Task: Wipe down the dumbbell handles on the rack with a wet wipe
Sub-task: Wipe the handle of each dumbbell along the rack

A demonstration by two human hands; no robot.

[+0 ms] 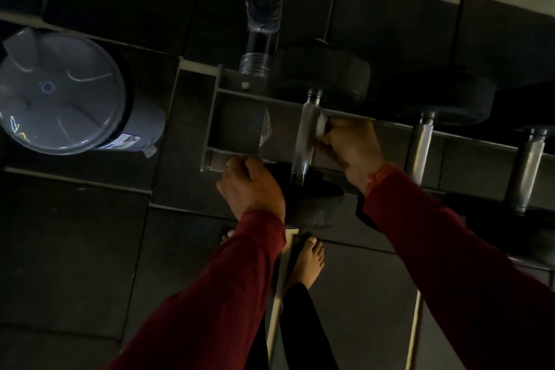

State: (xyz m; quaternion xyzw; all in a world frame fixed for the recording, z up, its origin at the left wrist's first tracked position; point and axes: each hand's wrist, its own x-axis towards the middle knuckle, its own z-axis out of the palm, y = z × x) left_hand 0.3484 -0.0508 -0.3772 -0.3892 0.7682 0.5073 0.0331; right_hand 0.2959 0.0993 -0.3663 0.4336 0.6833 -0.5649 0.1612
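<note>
In the centre of the frame a crumpled white wet wipe [322,125] is pinched in the curled fingers of the right hand [351,146] and pressed against the right side of the leftmost knurled silver dumbbell handle [305,138], which lies on the grey metal rack [237,117] between two black round weight heads. The left hand [250,186], just left of that handle, is laid on the rack's near rail with fingers bent over the edge; whether anything is gripped in it cannot be told. Two more knurled steel handles [422,147] are seen untouched at right. A slip is judged possible: the small wad could be dropped between the rails, or only one side of the handle cleaned. A clear plastic bottle [261,9] stands at top centre. A label on the grey lidded bin [60,90] at upper left is too small to be read
</note>
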